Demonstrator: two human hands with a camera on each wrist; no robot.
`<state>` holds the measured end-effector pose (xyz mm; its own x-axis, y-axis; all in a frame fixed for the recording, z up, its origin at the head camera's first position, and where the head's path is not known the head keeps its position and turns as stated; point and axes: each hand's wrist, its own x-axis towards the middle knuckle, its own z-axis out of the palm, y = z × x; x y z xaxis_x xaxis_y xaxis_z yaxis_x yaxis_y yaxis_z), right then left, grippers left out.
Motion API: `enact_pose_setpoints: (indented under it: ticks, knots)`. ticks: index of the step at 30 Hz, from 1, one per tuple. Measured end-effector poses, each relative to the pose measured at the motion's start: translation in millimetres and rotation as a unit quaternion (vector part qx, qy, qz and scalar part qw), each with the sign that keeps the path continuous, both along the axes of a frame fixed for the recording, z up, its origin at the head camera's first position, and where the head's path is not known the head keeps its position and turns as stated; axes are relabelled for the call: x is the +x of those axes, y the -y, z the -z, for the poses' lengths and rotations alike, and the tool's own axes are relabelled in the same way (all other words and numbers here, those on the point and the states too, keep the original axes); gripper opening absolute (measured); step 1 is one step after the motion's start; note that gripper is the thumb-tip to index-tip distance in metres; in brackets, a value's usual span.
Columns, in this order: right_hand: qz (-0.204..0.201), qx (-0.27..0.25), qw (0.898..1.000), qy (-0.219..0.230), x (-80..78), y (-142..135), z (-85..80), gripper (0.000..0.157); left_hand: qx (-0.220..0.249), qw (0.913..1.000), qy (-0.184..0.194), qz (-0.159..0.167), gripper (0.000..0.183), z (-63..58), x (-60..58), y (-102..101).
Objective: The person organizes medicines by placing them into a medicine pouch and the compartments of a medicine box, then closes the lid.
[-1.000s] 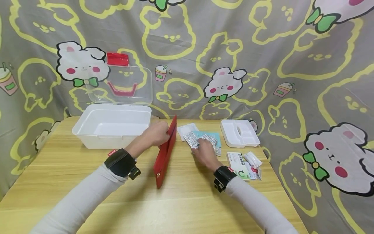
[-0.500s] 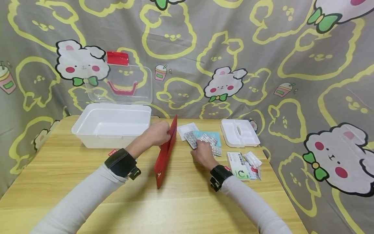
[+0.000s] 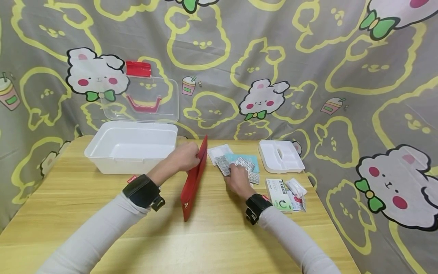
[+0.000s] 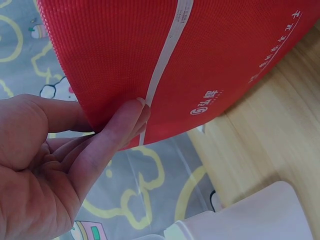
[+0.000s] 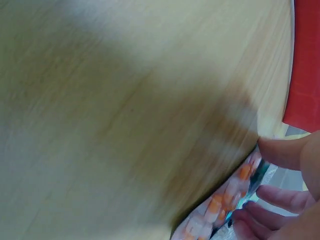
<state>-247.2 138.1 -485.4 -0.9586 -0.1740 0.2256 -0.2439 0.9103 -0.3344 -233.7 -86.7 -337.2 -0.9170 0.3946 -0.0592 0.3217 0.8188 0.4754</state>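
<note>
My left hand pinches the top edge of a red pouch, which stands on edge. In the left wrist view, the thumb lies across the pouch's white stripe, and pale lettering shows on the red fabric. My right hand holds a blister pack between thumb and fingers. The right wrist view shows orange and white capsules in a pack at the fingertips. More silver blister packs lie beside that hand, over a light blue packet and a white packet.
An open white storage box with its clear lid raised stands back left. At right are a white compartment tray, a green and white medicine box and small packets. A patterned curtain hangs behind the table.
My right wrist has shifted slightly left, and the blister pack at its fingertips has turned a little. The left hand and red pouch stay almost where they were.
</note>
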Motion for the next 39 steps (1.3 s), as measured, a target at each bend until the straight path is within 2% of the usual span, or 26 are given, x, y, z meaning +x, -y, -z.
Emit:
enact_pose_setpoints:
  ticks: [10,18,26,35,39]
  knots:
    - [-0.026,-0.003,0.999,-0.027,-0.1,2,2.5,0.010,-0.009,0.9999,-0.009,0.000,0.029,-0.5,1.5,0]
    - [-0.043,0.038,0.996,-0.062,-3.4,5,1.9,0.014,-0.016,0.9998,-0.015,-0.002,0.031,1.1,-0.2,-1]
    - [-0.081,0.041,0.995,-0.030,-5.0,8,-2.3,0.017,-0.013,0.9999,-0.007,-0.002,0.030,-0.5,1.4,-2]
    - [-0.088,0.056,0.994,0.027,-6.3,11,-2.9,0.024,-0.012,0.9998,-0.014,-0.002,0.028,1.6,0.9,-1]
    - [-0.089,0.069,0.993,0.030,-6.3,11,-2.0,0.023,-0.012,0.9998,-0.016,-0.001,0.029,1.1,1.7,0]
